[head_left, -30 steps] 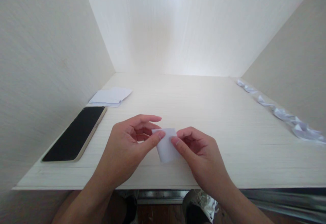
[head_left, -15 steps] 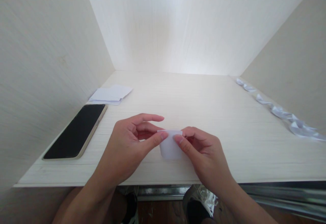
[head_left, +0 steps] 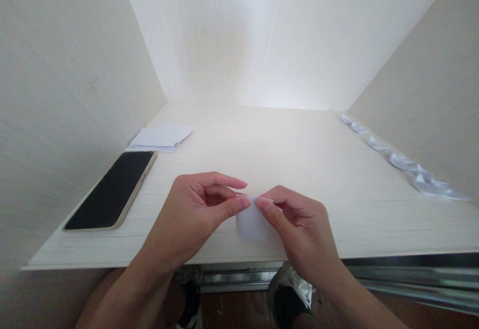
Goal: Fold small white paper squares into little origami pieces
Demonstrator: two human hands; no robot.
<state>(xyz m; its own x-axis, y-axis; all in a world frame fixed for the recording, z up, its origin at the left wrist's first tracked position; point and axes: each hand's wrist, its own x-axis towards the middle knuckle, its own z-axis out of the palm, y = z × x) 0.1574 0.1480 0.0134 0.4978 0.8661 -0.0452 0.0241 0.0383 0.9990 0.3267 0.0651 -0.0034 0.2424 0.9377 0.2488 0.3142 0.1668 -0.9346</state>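
Note:
A small white piece of paper point(head_left: 252, 223) is held just above the front part of the desk. My left hand point(head_left: 204, 214) pinches its upper left edge between thumb and a finger, while the index finger stretches out above it. At the upper right edge, the thumb of my right hand point(head_left: 299, 221) presses the paper against the curled fingers behind. The top edge looks narrowly folded. Its lower part hangs free toward me. The fingertips behind the sheet are hidden.
On the left lie a phone point(head_left: 112, 189) with a dark screen and, behind it, a stack of white paper point(head_left: 160, 137). Several folded white paper pieces point(head_left: 404, 164) line the right wall. Panels enclose the desk point(head_left: 262, 144) at the back and both sides.
Both hands keep their pinch on the paper. My left hand has shifted slightly right, bringing the two thumbs closer together. The view has tilted a little.

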